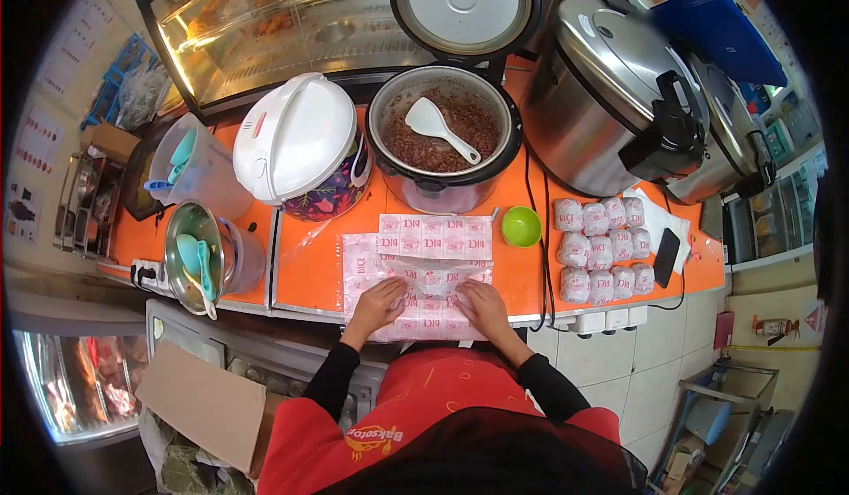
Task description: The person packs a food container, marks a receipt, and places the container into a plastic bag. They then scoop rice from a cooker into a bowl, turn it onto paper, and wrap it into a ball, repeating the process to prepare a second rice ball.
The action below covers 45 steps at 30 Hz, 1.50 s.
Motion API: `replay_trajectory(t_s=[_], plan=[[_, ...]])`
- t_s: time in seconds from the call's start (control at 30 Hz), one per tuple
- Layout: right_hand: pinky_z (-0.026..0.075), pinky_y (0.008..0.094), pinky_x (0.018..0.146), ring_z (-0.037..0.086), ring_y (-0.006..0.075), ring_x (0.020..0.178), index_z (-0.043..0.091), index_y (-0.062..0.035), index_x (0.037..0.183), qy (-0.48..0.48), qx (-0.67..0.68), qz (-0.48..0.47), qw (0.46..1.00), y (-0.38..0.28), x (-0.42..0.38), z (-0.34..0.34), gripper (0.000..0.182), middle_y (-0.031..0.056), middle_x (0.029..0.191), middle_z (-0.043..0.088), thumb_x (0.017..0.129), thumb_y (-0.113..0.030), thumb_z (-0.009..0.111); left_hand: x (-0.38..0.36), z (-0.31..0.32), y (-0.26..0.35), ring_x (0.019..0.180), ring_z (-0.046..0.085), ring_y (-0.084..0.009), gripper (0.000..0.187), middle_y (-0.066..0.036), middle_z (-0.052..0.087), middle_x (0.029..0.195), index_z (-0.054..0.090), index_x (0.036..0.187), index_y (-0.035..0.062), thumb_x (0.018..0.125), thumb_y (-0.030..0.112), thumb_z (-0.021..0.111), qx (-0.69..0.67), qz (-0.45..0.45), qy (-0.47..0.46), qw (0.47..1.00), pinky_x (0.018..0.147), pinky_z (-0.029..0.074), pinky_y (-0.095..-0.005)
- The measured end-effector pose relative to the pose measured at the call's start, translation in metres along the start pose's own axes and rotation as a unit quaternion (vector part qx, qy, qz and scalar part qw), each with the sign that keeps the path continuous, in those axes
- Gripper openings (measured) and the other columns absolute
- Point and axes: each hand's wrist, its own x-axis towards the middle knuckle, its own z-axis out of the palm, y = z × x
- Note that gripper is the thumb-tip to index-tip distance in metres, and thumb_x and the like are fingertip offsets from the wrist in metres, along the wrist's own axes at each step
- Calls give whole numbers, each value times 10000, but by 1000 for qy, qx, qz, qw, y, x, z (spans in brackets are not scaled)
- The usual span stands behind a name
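Pink-and-white wrapping paper printed "RICE" (432, 281) lies in front of me on the orange counter, its upper part folded over. My left hand (380, 306) grips its left side with fingers curled. On its right side my right hand (483, 306) holds the paper in the same way. Whether food lies inside the fold is hidden. More printed sheets lie underneath and just beyond, the far sheet (434, 236) lying flat. An open rice cooker (444, 196) of reddish-brown rice (455, 110) stands behind, a white rice paddle (442, 130) resting on the rice. A small green bowl (522, 227) sits to the right.
Wrapped rice packets (600, 252) stand in rows at the right, beside a dark phone (667, 258). A large steel cooker (610, 97) rises behind them. To the left are a white-lidded cooker (296, 141) and a steel pot with utensils (189, 230). Black cables cross the counter.
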Motion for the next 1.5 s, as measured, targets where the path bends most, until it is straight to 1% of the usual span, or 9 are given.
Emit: replay_trajectory(t_s=[0.23, 0.43, 0.53, 0.67, 0.8, 1.07, 1.27, 1.37, 1.5], plan=[[463, 365, 760, 590, 245, 837, 595, -86, 963, -37, -63, -18, 997, 27, 1, 11, 207, 74, 864, 620, 764, -128, 636, 8, 19, -11, 839, 595, -283, 423, -113, 621, 836, 545, 1098, 9, 695, 79, 655, 61, -23, 10, 998, 746, 500, -373], [423, 410, 793, 550, 265, 860, 579, -74, 1008, -65, -137, 54, 987, 0, 53, -2, 260, 103, 997, 557, 758, -139, 605, 66, -3, 5, 927, 562, -305, 767, -150, 502, 1143, 356, 1305, 61, 640, 141, 730, 63, -193, -135, 970, 801, 462, -361], [398, 440, 845, 536, 285, 931, 587, -83, 1053, -31, -215, -47, 975, -1, 74, -9, 332, 109, 1053, 545, 730, -152, 620, 91, -11, -1, 977, 551, -331, 758, -168, 405, 1269, 397, 1305, 81, 631, 136, 740, 152, -66, -146, 975, 918, 403, -391], [429, 409, 850, 566, 307, 929, 579, -20, 1066, -152, -160, 19, 975, 26, 61, 29, 343, 165, 950, 599, 737, -95, 523, 68, 24, -15, 838, 589, -275, 163, -115, 614, 807, 584, 829, 19, 690, 105, 593, 163, -37, -166, 972, 875, 428, -399], [432, 398, 899, 575, 320, 992, 513, 32, 1157, -22, -90, 80, 992, 9, 27, 44, 402, 219, 1050, 591, 765, -25, 447, 35, 39, 8, 986, 571, -310, 341, -194, 602, 1031, 581, 1047, -47, 722, 34, 523, 115, -91, -3, 989, 890, 442, -393], [199, 434, 1084, 224, 370, 1325, 197, 82, 1356, -95, 32, 56, 993, -6, 10, 23, 797, 259, 1399, 253, 718, -177, 599, 27, 45, 49, 1333, 186, -377, 886, -286, 212, 1401, 168, 1386, -53, 668, 129, 656, -41, -163, -76, 983, 1089, 196, -420], [157, 421, 1097, 180, 354, 1346, 150, 83, 1366, -81, 74, 109, 988, 24, 0, 63, 832, 239, 1431, 192, 722, -183, 604, 65, 94, 70, 1189, 403, -260, 691, -162, 419, 1281, 332, 1327, -8, 721, 70, 657, -363, -428, 197, 804, 993, 335, -363], [150, 398, 1094, 158, 319, 1359, 168, 43, 1388, -44, 313, 206, 926, 13, 17, 39, 798, 219, 1451, 163, 754, -194, 591, 84, 81, 63, 1039, 503, -194, 513, -95, 522, 1153, 447, 1212, 7, 733, 49, 628, -565, -500, 122, 645, 867, 418, -305], [157, 348, 1081, 211, 253, 1336, 201, -52, 1415, 21, 680, 369, 633, 5, 25, 6, 751, 126, 1459, 190, 813, -207, 621, 80, 87, 68, 998, 520, -160, 411, -80, 546, 1109, 474, 1175, 13, 782, 83, 573, -604, -490, 104, 620, 834, 425, -281]])
